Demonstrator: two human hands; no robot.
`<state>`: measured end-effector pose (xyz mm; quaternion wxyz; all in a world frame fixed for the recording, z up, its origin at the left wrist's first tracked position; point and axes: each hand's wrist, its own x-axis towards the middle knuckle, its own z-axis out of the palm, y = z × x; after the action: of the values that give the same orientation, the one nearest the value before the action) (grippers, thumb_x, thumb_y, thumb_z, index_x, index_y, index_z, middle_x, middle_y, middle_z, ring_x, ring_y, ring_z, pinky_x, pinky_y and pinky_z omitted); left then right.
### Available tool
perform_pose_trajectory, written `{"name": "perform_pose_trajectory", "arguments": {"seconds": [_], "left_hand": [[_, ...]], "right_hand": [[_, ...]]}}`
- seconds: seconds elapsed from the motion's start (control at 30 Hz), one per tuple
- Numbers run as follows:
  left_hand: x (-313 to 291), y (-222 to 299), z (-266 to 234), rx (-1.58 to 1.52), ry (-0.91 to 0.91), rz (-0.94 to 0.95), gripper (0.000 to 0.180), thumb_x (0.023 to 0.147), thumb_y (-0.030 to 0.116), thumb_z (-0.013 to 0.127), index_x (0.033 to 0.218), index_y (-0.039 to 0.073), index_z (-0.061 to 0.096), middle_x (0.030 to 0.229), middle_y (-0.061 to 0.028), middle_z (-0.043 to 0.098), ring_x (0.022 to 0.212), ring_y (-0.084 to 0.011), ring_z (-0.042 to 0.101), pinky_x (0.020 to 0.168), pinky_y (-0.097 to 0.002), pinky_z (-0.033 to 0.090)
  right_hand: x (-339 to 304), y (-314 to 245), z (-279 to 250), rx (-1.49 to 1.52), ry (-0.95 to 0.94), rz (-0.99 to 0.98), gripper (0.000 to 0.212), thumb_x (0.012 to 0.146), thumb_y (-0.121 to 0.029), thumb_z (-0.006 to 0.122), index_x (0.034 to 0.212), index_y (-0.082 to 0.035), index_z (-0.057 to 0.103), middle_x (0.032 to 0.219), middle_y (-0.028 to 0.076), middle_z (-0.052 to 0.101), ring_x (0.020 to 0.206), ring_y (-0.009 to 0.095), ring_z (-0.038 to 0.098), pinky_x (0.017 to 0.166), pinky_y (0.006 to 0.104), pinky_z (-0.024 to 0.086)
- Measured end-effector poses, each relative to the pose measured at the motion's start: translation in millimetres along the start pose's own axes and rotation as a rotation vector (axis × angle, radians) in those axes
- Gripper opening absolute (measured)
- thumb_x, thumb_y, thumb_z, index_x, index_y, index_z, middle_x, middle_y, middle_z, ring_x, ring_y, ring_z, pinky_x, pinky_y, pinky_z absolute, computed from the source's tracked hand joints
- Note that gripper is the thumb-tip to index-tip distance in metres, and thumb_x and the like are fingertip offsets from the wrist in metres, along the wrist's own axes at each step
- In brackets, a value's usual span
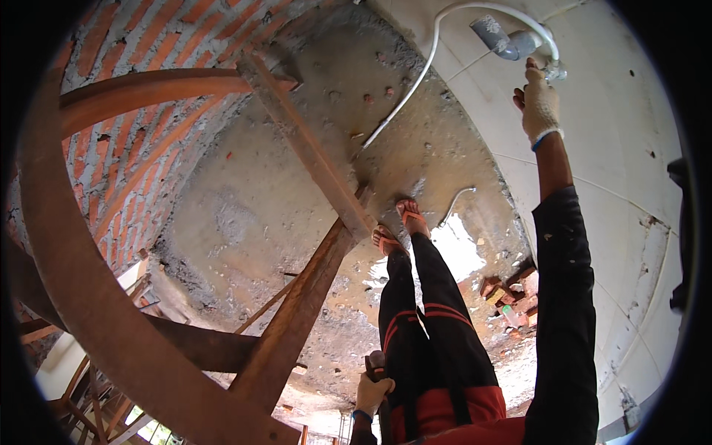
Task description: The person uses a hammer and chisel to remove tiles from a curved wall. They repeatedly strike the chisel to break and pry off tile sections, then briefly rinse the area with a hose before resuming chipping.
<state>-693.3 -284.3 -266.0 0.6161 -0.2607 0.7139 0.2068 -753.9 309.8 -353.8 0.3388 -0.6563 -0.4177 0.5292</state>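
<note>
My right hand [541, 110], in a pale knit glove with bare fingertips, reaches up the white wall at the upper right. One finger is stretched out beside a small shiny valve [555, 71], just below a grey elbow pipe [498, 38]. Visible fingers are apart; whether any touch the valve is unclear. A white hose [436, 37] loops from the valve down to the floor. Low by my leg, my left hand [371, 391], also gloved, is closed round a dark tool with a rounded end [376, 362]; its exact kind does not show.
Large curved wooden frames [96, 311] and a beam [308, 141] stand close on the left, before a brick wall [141, 44]. The floor [274, 185] is wet and gritty. Broken bricks [523, 291] lie at the wall's foot; a short hose [456, 204] lies near my feet.
</note>
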Motion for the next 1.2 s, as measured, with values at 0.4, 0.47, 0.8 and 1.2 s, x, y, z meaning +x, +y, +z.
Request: {"name": "perform_pose_trajectory", "arguments": {"seconds": [0.4, 0.47, 0.8, 1.2], "left_hand": [[-4, 47, 40, 0.271, 0.296, -0.047, 0.046, 0.059, 0.016, 0.071, 0.095, -0.001, 0.050, 0.072, -0.0056, 0.056, 0.063, -0.0166, 0.055, 0.056, -0.0299, 0.046], [6, 64, 52, 0.334, 0.354, -0.050, 0.043, 0.061, 0.019, 0.070, 0.095, 0.002, 0.051, 0.073, -0.0072, 0.057, 0.064, -0.0194, 0.056, 0.057, -0.0328, 0.046], [78, 38, 79, 0.175, 0.568, -0.379, 0.069, 0.052, 0.009, 0.069, 0.115, 0.000, 0.043, 0.096, -0.0195, 0.058, 0.088, -0.0340, 0.055, 0.075, -0.0414, 0.046], [75, 55, 90, 0.216, 0.521, -0.350, 0.063, 0.051, 0.006, 0.069, 0.110, 0.001, 0.045, 0.086, -0.0156, 0.058, 0.077, -0.0280, 0.055, 0.067, -0.0374, 0.047]], "right_hand": [[-41, 310, 50, -1.072, -0.747, -0.194, 0.034, 0.079, -0.030, 0.059, 0.101, -0.003, 0.059, 0.088, 0.018, 0.064, 0.088, 0.032, 0.062, 0.079, 0.0410, 0.048], [-30, 357, 88, -1.226, -0.822, -0.444, 0.031, 0.079, -0.026, 0.058, 0.099, -0.003, 0.059, 0.089, 0.018, 0.063, 0.090, 0.032, 0.062, 0.079, 0.0417, 0.048], [23, 483, 233, -1.489, -0.824, -1.023, 0.026, 0.079, -0.019, 0.059, 0.104, -0.015, 0.060, 0.104, 0.005, 0.057, 0.102, 0.023, 0.053, 0.085, 0.0361, 0.042], [49, 468, 165, -1.665, -1.314, -1.617, 0.016, 0.078, -0.016, 0.057, 0.093, -0.019, 0.062, 0.091, 0.000, 0.060, 0.095, 0.019, 0.056, 0.079, 0.0315, 0.045]]}}
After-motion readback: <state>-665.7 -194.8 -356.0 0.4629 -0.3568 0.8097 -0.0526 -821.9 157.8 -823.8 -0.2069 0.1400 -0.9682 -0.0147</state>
